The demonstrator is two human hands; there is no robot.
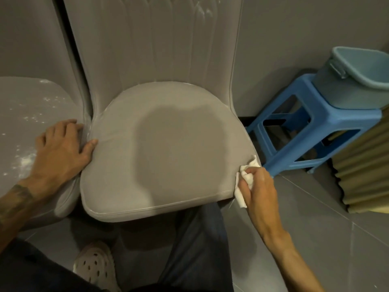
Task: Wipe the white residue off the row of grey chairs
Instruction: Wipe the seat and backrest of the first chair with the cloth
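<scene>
A grey upholstered chair [160, 144] fills the middle of the view, its seat cushion mostly free of residue. White specks remain high on its backrest [202, 9]. A second grey chair [27, 114] at the left carries white residue [26, 162] scattered over its seat. My left hand [60, 150] lies flat across the gap between the two seats, fingers spread, thumb on the middle chair's edge. My right hand [257, 187] grips a crumpled white cloth [245, 175] pressed against the right front edge of the middle seat.
A blue plastic stool [305, 123] stands to the right against the grey wall, with a pale blue bucket [357, 79] on top. A ribbed olive-brown object [366, 165] sits at the far right. My legs and a white perforated shoe [94, 264] are below the seat on grey floor tiles.
</scene>
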